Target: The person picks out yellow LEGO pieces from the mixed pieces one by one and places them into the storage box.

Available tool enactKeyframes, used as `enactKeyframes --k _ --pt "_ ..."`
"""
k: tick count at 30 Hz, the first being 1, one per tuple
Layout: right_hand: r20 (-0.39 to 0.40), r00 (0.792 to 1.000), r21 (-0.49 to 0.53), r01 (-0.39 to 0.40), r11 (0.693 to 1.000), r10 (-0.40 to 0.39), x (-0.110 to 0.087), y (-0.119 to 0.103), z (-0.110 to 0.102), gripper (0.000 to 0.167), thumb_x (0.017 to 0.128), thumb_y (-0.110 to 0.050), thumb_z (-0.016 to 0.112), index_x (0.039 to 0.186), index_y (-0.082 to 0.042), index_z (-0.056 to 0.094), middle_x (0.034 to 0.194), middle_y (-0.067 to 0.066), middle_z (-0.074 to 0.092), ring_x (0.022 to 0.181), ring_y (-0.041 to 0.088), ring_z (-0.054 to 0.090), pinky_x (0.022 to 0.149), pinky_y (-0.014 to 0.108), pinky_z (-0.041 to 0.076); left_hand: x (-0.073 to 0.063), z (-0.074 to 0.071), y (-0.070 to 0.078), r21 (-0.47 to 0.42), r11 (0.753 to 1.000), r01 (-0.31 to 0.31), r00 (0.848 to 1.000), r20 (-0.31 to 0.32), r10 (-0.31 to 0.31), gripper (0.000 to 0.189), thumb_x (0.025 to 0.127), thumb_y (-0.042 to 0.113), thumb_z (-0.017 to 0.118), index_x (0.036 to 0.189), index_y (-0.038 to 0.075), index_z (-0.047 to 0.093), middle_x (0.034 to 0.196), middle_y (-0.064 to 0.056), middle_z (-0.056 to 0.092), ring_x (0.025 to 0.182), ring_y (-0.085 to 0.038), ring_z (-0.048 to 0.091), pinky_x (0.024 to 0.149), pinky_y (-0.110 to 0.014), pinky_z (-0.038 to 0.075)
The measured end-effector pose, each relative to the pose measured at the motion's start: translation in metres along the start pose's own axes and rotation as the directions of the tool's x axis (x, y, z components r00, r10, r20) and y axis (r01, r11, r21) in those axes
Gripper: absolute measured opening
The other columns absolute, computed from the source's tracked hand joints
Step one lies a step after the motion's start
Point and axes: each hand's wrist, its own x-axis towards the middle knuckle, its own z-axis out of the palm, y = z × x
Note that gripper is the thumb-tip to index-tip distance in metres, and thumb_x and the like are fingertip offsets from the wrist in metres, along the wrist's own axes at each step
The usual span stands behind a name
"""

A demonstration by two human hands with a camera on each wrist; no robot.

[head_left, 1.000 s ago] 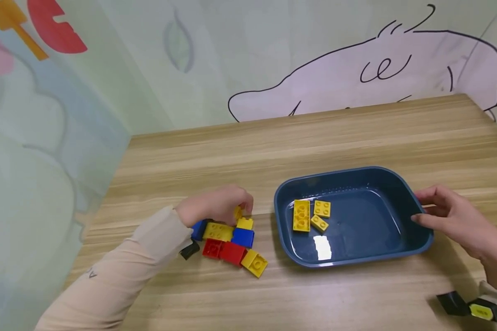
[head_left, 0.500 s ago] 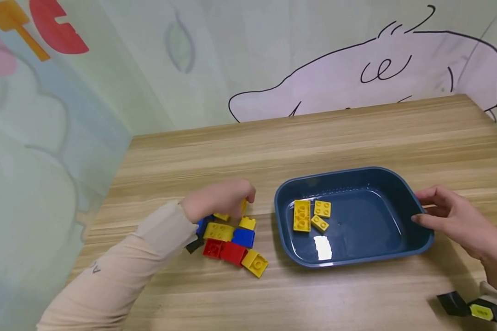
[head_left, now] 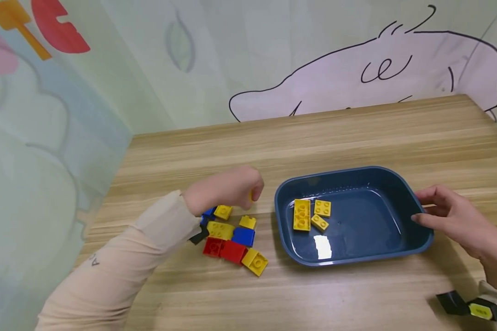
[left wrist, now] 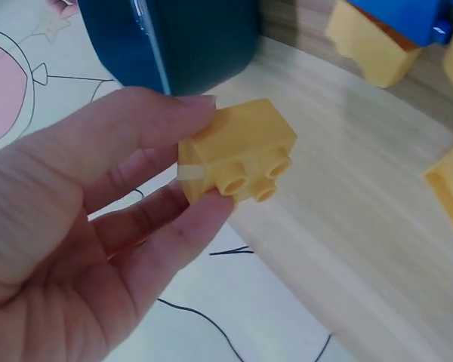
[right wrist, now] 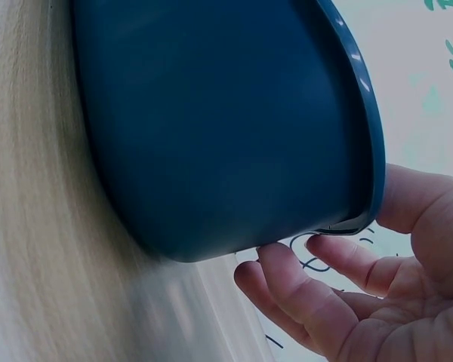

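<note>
My left hand [head_left: 228, 186] pinches a yellow toy building brick [left wrist: 249, 136] between thumb and fingers, its studs showing in the left wrist view; in the head view the hand mostly hides it. The hand is above the table, between a brick pile and a dark blue plastic tray [head_left: 368, 230]. In the pile lie a studded yellow brick [head_left: 220, 230], a blue brick [head_left: 243, 237], a red brick [head_left: 233, 252] and several others. At the tray's right end, my right hand [head_left: 455, 223] grips the rim, thumb over it and fingers against the outer wall.
Inside the tray, at its left, lie a longer yellow brick [head_left: 302, 215] and two smaller yellow bricks [head_left: 322, 208]. A wall with cartoon drawings [head_left: 356, 69] stands behind the wooden table [head_left: 215, 156]. Black straps [head_left: 453, 303] hang by the wrists.
My left hand has lifted the yellow brick out of the pile and moved up and right toward the tray. The right hand and tray have stayed put.
</note>
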Motion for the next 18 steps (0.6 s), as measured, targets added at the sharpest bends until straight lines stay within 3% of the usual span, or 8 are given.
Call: enactKeyframes --k 7,18 --pt "-0.004 1.000 0.023 0.000 1.000 0.000 0.000 0.001 0.000 0.032 0.081 0.009 0.063 0.102 -0.013 0.053 0.095 -0.022 0.055 0.079 -0.004 0.058 0.059 0.019 0.051 0.004 -0.013 0.013 0.057 0.998 -0.028 1.000 -0.005 0.028 0.012 0.073 0.001 0.074 0.072 0.008 0.065 0.071 0.000 0.060 0.073 -0.019 0.053 0.064 -0.024 0.046" --pt "0.000 1.000 -0.006 -0.003 1.000 0.003 0.000 0.002 0.000 0.030 0.082 0.007 0.063 0.103 -0.011 0.052 0.095 -0.024 0.054 0.079 -0.002 0.058 0.059 0.020 0.051 0.020 -0.029 0.042 0.127 0.991 -0.034 0.999 0.021 0.031 0.010 0.075 0.005 0.074 0.077 0.010 0.067 0.081 0.001 0.061 0.082 -0.016 0.053 0.070 -0.022 0.046"
